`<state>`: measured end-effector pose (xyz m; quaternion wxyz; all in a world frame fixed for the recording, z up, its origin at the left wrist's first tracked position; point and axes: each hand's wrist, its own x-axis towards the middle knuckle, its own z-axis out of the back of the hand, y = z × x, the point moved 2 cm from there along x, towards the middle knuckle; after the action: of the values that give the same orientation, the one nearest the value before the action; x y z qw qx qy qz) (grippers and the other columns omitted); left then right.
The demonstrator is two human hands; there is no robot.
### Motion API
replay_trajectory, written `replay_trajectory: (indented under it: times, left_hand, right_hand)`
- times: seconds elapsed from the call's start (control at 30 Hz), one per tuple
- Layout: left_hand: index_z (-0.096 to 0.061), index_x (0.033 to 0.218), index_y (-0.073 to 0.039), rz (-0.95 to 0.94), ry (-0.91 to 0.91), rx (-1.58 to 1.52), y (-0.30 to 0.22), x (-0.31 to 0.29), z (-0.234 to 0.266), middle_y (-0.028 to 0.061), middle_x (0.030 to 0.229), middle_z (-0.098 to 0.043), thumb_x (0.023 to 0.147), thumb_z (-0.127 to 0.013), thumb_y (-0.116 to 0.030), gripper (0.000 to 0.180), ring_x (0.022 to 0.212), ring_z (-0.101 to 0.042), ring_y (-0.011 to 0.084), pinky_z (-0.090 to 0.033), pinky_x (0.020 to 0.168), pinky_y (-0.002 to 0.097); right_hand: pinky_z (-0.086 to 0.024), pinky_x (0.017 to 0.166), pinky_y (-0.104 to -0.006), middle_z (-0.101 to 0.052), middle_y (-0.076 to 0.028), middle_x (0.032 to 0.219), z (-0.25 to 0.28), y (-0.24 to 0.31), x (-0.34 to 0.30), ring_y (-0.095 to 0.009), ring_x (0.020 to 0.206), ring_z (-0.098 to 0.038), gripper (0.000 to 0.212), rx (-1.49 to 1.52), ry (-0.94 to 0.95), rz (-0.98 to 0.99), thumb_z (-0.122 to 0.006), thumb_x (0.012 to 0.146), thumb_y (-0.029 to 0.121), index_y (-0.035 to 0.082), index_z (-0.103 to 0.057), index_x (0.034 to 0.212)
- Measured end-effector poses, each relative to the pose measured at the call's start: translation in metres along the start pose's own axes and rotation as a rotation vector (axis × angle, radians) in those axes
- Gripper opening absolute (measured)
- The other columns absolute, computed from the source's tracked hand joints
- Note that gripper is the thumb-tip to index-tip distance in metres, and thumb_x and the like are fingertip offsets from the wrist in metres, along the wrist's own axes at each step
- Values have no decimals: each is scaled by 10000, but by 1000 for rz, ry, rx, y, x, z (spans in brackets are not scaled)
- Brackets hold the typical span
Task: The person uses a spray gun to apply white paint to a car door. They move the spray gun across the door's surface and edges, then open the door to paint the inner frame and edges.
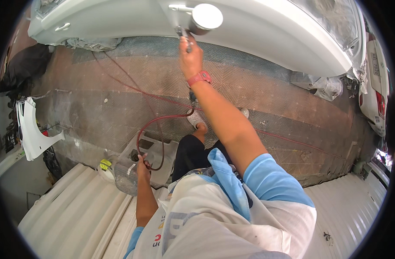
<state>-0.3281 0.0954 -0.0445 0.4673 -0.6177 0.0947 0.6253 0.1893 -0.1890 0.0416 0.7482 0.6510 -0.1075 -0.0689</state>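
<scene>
Workshop flr point(234, 67): R hand point(192, 59) grips spray gun point(200, 30) at 12 o'clock, nr white car door point(258, 30); L hand point(143, 164) clasps red hose point(171, 115), approx 7 o'clock. Door looks mostly coated; masking point(93, 44) still on.

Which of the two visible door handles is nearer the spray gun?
The right-hand handle, right beside the spray gun in this view; the left-hand handle sits well away from it.

Right arm point(227, 110) extended well forward, nearly straight, right hand point(191, 59) at the far end with fingers wrapped in a grip; left forearm point(146, 202) low on the left side, left hand point(143, 165) curled closed.
</scene>
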Motion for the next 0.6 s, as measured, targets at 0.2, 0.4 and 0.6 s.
replay_trajectory:
  times: [0.2,0.4,0.6]
  left_hand:
    - [-739,1261,-92,9,-37,-18,-7,11,-4,-60,744,-402,1127,-512,-589,563,696,-409,109,-379,695,289]
    - [-756,1296,-125,-28,116,281,-13,6,-50,-66,737,-399,1127,-519,-584,544,696,-397,99,-376,695,295]
    - [-809,1249,-141,-162,294,767,-22,-21,-156,-63,765,-453,1114,-526,-605,561,707,-415,89,-348,680,284]
  right_hand:
    - [-545,648,-364,-685,-75,763,-14,48,43,-156,699,-677,451,361,215,-132,-547,1137,401,7,-716,1277]
    - [-490,484,-268,-692,-22,772,127,36,58,-97,586,-608,527,-7,-25,1,-430,1167,508,48,-682,1105]
    - [-509,494,-266,-709,-56,843,343,14,41,-120,699,-678,547,-94,-240,-110,-436,1161,531,44,-673,1078]
